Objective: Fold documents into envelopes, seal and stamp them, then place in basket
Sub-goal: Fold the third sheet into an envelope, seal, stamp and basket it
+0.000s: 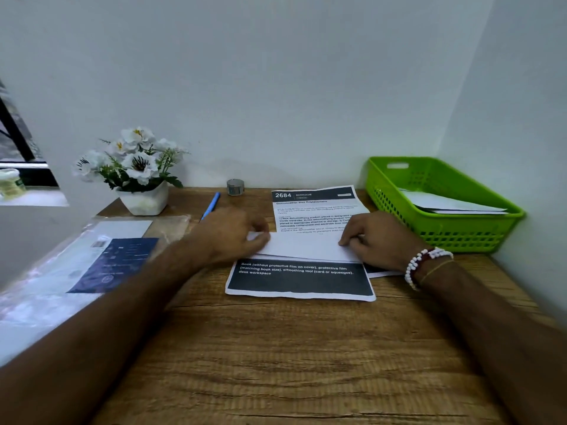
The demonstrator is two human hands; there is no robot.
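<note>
A folded white sheet (302, 246) lies across a stack of printed documents (299, 280) in the middle of the wooden desk. My left hand (233, 233) pinches the sheet's left end between thumb and fingers. My right hand (379, 239) holds down its right end with curled fingers. A green plastic basket (395, 185) stands at the back right with white envelopes (448, 204) inside. A clear plastic pack of envelopes (92, 256) lies at the left. A small grey stamp (235, 187) stands by the wall.
A blue pen (211, 205) lies behind my left hand. A white pot of artificial flowers (138, 170) stands at the back left. Walls close off the desk at the back and the right. Bare wood (291, 363) stretches toward the near edge.
</note>
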